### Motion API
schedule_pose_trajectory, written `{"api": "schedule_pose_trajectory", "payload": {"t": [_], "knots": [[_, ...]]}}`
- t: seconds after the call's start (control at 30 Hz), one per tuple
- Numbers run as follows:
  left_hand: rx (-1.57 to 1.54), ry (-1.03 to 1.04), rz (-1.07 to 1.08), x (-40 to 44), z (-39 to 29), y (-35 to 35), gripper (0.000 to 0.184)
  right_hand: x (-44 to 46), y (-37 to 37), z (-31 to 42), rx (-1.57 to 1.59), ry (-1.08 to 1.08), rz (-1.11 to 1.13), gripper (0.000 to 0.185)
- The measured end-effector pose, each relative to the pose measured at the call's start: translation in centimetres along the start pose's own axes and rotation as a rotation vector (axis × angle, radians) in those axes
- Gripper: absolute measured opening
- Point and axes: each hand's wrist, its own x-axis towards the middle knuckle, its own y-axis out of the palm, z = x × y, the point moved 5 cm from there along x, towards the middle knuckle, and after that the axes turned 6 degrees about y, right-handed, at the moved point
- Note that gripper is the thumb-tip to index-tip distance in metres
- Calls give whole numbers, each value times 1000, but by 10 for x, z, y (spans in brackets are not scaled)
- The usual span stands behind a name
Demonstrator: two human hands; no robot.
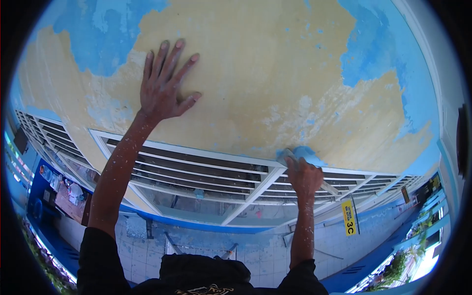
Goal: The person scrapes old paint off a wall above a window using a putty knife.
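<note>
My left hand (pixel 164 91) lies flat on the wall (pixel 236 73) with its fingers spread, on a bare tan area. Low on the same wall, just above the window frame, my right hand (pixel 305 177) is closed round a scraper (pixel 285 156). The scraper's blade is against the wall beside a small patch of blue paint (pixel 307 155); its pale handle end shows below my fist. Flaking blue paint (pixel 101 42) surrounds the tan surface on the left, and more blue paint (pixel 373 44) remains on the right. Paint flecks speckle both forearms.
White slatted windows (pixel 196 169) run along under the wall. A yellow sign (pixel 349 218) reading 3C hangs at the lower right. Far below are a tiled floor (pixel 255 250) with paint debris, metal frame legs (pixel 172 243) under me, and people (pixel 73 191) at the left.
</note>
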Motion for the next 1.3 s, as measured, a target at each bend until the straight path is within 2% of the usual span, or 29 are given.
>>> {"api": "schedule_pose_trajectory", "payload": {"t": [0.03,0.13,0.3,0.4,0.57,0.8,0.87,0.9,1.0,1.07,1.2,1.23,1.3], "knots": [[-3,-3,9,0,1,0,79,1,-1,-7,-49,22,50,45],[-5,-15,23,0,3,0,79,5,-4,-1,-50,-55,-33,45],[-5,-7,28,-2,0,0,79,3,-3,-8,-101,-1,58,45],[0,-16,8,2,5,-1,80,6,-4,6,-44,-126,-8,46],[-19,-5,12,1,2,-1,79,10,-6,-3,-109,-79,86,49],[-24,-5,7,0,-1,-2,78,9,-5,37,-73,-191,118,44],[-24,4,5,-1,4,-1,78,11,-9,15,-91,-167,62,44],[-30,3,1,-1,3,0,77,16,-9,3,-156,-120,124,44],[-21,-18,5,-2,3,-2,77,18,-12,8,-127,-141,87,43],[-24,-11,7,-1,-2,-1,77,12,0,31,-58,-255,54,43],[-20,8,2,-2,2,0,76,19,-13,13,-105,-195,39,44],[-22,4,-1,-2,4,0,76,24,-16,4,-154,-154,102,44],[-5,-9,-3,-1,8,-1,76,32,-16,14,-141,-189,74,45]]}}
